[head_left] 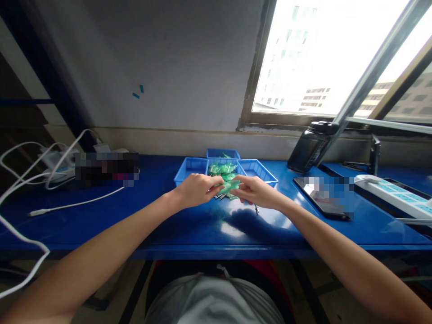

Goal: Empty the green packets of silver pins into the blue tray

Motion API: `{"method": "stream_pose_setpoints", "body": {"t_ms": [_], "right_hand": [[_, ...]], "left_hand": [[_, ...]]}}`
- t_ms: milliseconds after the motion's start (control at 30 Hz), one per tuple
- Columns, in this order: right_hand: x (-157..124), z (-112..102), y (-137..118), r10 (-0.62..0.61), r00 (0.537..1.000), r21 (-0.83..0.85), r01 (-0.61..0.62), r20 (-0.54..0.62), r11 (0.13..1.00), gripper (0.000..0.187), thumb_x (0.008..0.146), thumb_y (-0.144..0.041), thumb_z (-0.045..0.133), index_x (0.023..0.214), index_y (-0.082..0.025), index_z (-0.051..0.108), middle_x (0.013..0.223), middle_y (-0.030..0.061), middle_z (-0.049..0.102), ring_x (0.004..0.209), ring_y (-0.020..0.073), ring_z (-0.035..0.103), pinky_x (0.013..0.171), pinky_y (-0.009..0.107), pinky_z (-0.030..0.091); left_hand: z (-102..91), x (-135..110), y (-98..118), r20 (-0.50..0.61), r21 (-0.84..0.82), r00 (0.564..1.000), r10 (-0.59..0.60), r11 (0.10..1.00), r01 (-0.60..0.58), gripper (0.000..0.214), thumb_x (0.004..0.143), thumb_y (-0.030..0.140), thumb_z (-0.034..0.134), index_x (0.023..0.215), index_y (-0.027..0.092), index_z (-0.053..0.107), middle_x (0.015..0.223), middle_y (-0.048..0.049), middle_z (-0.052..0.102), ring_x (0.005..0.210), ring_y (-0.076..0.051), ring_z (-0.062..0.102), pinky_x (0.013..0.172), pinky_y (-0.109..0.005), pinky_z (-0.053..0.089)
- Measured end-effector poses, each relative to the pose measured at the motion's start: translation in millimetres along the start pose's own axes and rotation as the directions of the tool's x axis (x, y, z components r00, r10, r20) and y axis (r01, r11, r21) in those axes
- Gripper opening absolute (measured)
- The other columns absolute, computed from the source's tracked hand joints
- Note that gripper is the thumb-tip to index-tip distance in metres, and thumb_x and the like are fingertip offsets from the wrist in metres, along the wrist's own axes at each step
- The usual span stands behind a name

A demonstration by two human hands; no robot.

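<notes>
Between my hands a small green plastic bag (231, 186) is held just in front of the blue bins. My left hand (196, 189) pinches its left side between thumb and finger. On the other side my right hand (257, 191) is closed on the bag's right edge, with some fingers curled beneath. A heap of similar green bags (222, 168) lies right behind, at the middle of the bins. Small slim metal pieces (220, 196) lie on the table under the bag, partly hidden by my fingers. One short metal piece (257, 210) shows just below my right hand.
Blue plastic bins stand left (186, 173), right (259, 173) and behind (212, 153) the heap on the blue table (202, 229). To the right are a dark bottle (308, 148), a phone-like device (317, 194) and a power strip (401, 194). White cables (84, 202) lie left.
</notes>
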State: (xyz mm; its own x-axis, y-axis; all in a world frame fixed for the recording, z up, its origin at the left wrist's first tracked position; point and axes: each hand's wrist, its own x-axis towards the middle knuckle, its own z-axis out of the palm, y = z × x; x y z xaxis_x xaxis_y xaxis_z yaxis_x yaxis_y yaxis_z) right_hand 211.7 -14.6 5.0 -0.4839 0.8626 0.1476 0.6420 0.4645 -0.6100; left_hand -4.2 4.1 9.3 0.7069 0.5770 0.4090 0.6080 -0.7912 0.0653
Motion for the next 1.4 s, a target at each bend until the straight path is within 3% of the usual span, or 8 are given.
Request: {"method": "stream_pose_setpoints", "body": {"t_ms": [167, 267, 367, 433, 633, 967, 1167, 1400], "right_hand": [[-2, -10, -1, 0.049, 0.998, 0.004, -0.049, 0.028, 0.999, 0.034, 0.081, -0.045, 0.051, 0.103, -0.020, 0.048, 0.060, -0.0029, 0.060, 0.045, 0.0093, 0.051, 0.043, 0.019, 0.040], [-9, -30, -1, 0.151, 0.981, -0.137, -0.134, 0.125, 0.982, 0.028, 0.081, -0.046, 0.049, 0.087, -0.020, 0.054, 0.063, -0.0011, 0.063, 0.046, 0.0096, 0.053, 0.041, 0.018, 0.038], [-26, -41, 10, 0.309, 0.951, -0.341, -0.281, 0.029, 0.897, 0.030, 0.082, -0.048, 0.048, 0.081, -0.020, 0.059, 0.063, 0.0002, 0.064, 0.049, 0.0116, 0.056, 0.045, 0.020, 0.039], [-41, -37, 23, 0.281, 0.952, -0.447, -0.307, -0.125, 0.841, 0.030, 0.081, -0.047, 0.049, 0.085, -0.021, 0.063, 0.075, 0.0026, 0.066, 0.063, 0.0153, 0.061, 0.052, 0.022, 0.042], [-66, -11, 48, 0.149, 0.975, -0.592, -0.220, -0.167, 0.775, 0.025, 0.087, -0.029, 0.043, 0.083, -0.018, 0.066, 0.083, 0.0075, 0.064, 0.073, 0.0187, 0.062, 0.062, 0.026, 0.043], [-30, 5, 9, 0.022, 0.997, -0.718, -0.065, -0.069, 0.693, 0.025, 0.091, -0.024, 0.039, 0.086, -0.018, 0.063, 0.085, 0.0066, 0.065, 0.070, 0.0177, 0.062, 0.053, 0.025, 0.037], [-2, 17, -2, 0.070, 0.994, -0.832, -0.109, -0.084, 0.544, 0.018, 0.079, -0.002, 0.044, 0.080, -0.011, 0.060, 0.080, 0.0125, 0.065, 0.068, 0.0209, 0.064, 0.053, 0.026, 0.040], [-5, 26, -13, 0.140, 0.980, -0.850, -0.190, -0.138, 0.491, 0.024, 0.078, 0.003, 0.041, 0.089, -0.011, 0.057, 0.085, 0.0138, 0.064, 0.072, 0.0230, 0.066, 0.055, 0.026, 0.045]], "left_hand": [[-0.3, 0, -2, -0.032, 0.017, 0.999, -0.033, 0.999, 0.034, 0.021, 0.089, 0.034, 0.044, 0.092, 0.021, 0.060, 0.064, 0.0018, 0.063, 0.057, -0.012, 0.059, 0.055, -0.019, 0.035], [-2.7, 1, -3, -0.040, 0.026, 0.998, -0.054, 0.998, 0.055, 0.022, 0.089, 0.035, 0.043, 0.093, 0.021, 0.061, 0.065, 0.0013, 0.064, 0.060, -0.013, 0.060, 0.055, -0.020, 0.036], [-5.0, 1, -3, -0.023, 0.026, 0.997, -0.069, 0.997, 0.069, 0.023, 0.089, 0.035, 0.043, 0.092, 0.021, 0.061, 0.064, 0.0010, 0.064, 0.058, -0.013, 0.060, 0.054, -0.020, 0.035], [-5.5, 1, -2, 0.000, 0.026, 0.998, -0.067, 0.997, 0.067, 0.023, 0.089, 0.034, 0.043, 0.091, 0.021, 0.062, 0.065, 0.0006, 0.065, 0.057, -0.012, 0.060, 0.053, -0.019, 0.035], [-3.7, 1, -3, -0.037, 0.012, 0.997, -0.064, 0.998, 0.065, 0.022, 0.088, 0.034, 0.045, 0.091, 0.020, 0.062, 0.064, 0.0009, 0.064, 0.057, -0.012, 0.060, 0.053, -0.019, 0.036], [-7.8, -4, -4, -0.158, -0.017, 0.974, 0.162, 0.986, -0.167, 0.027, 0.090, 0.033, 0.041, 0.090, 0.016, 0.062, 0.062, 0.0000, 0.064, 0.054, -0.009, 0.058, 0.054, -0.018, 0.038], [-9.4, -6, -7, -0.187, 0.025, 0.959, 0.212, 0.977, -0.211, 0.027, 0.091, 0.032, 0.041, 0.088, 0.016, 0.062, 0.063, -0.0001, 0.064, 0.054, -0.009, 0.058, 0.054, -0.018, 0.038], [-9.3, -9, -10, -0.164, 0.046, 0.957, 0.239, 0.971, -0.235, 0.027, 0.091, 0.031, 0.040, 0.086, 0.017, 0.062, 0.062, 0.0008, 0.063, 0.055, -0.009, 0.058, 0.055, -0.018, 0.039]]}}
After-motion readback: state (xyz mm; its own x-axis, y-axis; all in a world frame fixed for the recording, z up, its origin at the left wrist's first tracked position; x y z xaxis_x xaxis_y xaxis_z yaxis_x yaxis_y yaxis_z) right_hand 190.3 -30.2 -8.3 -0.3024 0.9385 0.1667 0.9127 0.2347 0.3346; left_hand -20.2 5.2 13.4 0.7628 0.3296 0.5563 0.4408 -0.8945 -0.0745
